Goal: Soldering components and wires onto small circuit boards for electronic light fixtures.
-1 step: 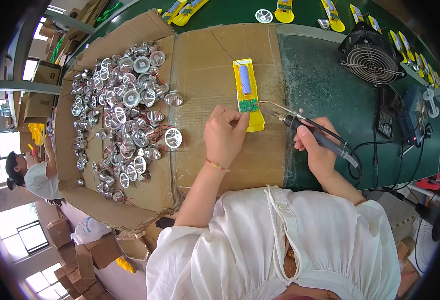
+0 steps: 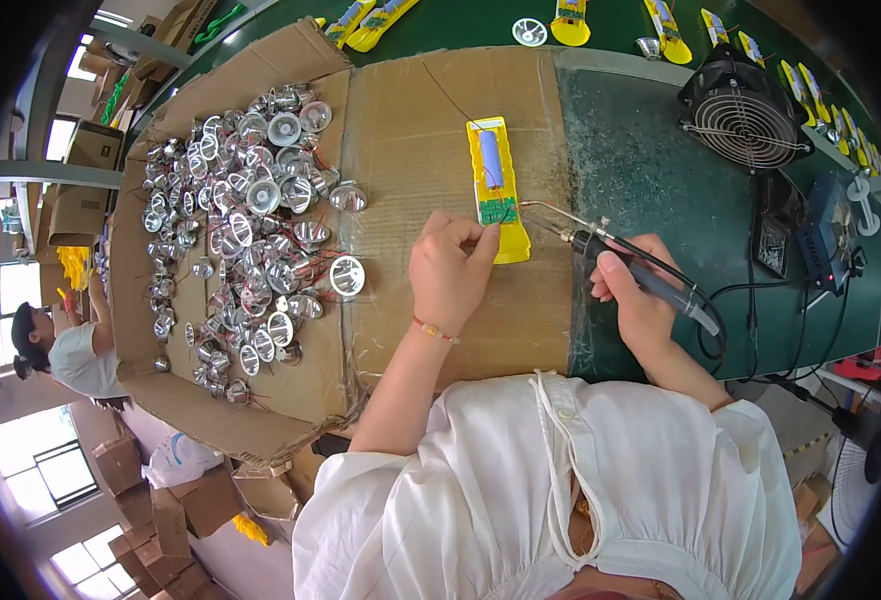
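Note:
On the cardboard mat lies a yellow plastic casing [image 2: 513, 246] holding a blue-violet cylindrical battery [image 2: 490, 160] and a small green circuit board [image 2: 496, 211]. My left hand [image 2: 450, 265] is closed in a pinch beside the casing's lower left edge. A thin dark wire [image 2: 506, 215] runs from the board to those fingertips, which partly hide it. In my right hand [image 2: 642, 300] is a soldering iron [image 2: 588, 244], gripped like a pen. A thin curved metal tube [image 2: 555, 210] on the iron reaches left to the board's right side, where the tip's exact contact is too small to tell.
Left, an open cardboard box [image 2: 235, 430] holds many silvery reflector cups [image 2: 262, 196] with wires. At the right stand a black fan [image 2: 745, 130] and a blue soldering station [image 2: 826, 235] with cables. More yellow casings [image 2: 668, 38] line the far edge. Another person [image 2: 80, 350] is at far left.
The soldering iron and its curved tube have shifted very slightly to the right. My left hand and the casing look unchanged.

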The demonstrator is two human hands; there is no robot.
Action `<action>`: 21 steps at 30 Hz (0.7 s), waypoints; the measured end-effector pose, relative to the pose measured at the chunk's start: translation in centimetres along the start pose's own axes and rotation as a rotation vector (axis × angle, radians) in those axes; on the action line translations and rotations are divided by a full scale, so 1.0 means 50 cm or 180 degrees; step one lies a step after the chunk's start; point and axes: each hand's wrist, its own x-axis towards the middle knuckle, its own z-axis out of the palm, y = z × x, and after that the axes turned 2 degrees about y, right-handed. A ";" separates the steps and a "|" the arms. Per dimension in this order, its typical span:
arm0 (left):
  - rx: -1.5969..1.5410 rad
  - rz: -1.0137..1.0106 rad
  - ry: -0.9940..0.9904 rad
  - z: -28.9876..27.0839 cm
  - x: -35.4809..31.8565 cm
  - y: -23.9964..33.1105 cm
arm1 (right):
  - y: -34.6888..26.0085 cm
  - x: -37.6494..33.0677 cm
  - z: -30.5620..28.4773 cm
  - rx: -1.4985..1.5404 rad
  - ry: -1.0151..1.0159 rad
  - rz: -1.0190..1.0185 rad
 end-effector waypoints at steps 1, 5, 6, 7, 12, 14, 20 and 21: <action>-0.0028 -0.0005 -0.0033 0.001 0.003 0.001 | -0.001 0.001 -0.004 -0.0055 0.0059 -0.0070; 0.0006 0.0008 -0.0056 0.000 0.003 -0.003 | 0.005 0.001 -0.011 -0.0039 -0.0035 -0.0079; 0.0018 0.0035 -0.0057 0.001 0.005 -0.003 | 0.005 0.002 -0.013 -0.0034 -0.0032 -0.0087; 0.0037 0.0058 -0.0057 0.000 0.005 -0.004 | 0.007 0.002 -0.015 -0.0042 0.0015 -0.0087; -0.0723 -0.0832 -0.0263 -0.033 0.006 0.010 | 0.007 0.007 -0.043 -0.0076 0.0211 -0.0149; -0.0833 -0.0980 -0.0347 -0.048 0.007 0.006 | 0.017 0.011 -0.062 -0.0008 0.0282 -0.0191; 0.0486 -0.0116 -0.0933 -0.014 0.146 0.010 | 0.022 0.030 -0.075 -0.0053 0.0421 -0.0152; 0.0622 0.0086 -0.0776 -0.008 0.198 0.009 | 0.027 0.033 -0.075 -0.0119 0.0400 -0.0156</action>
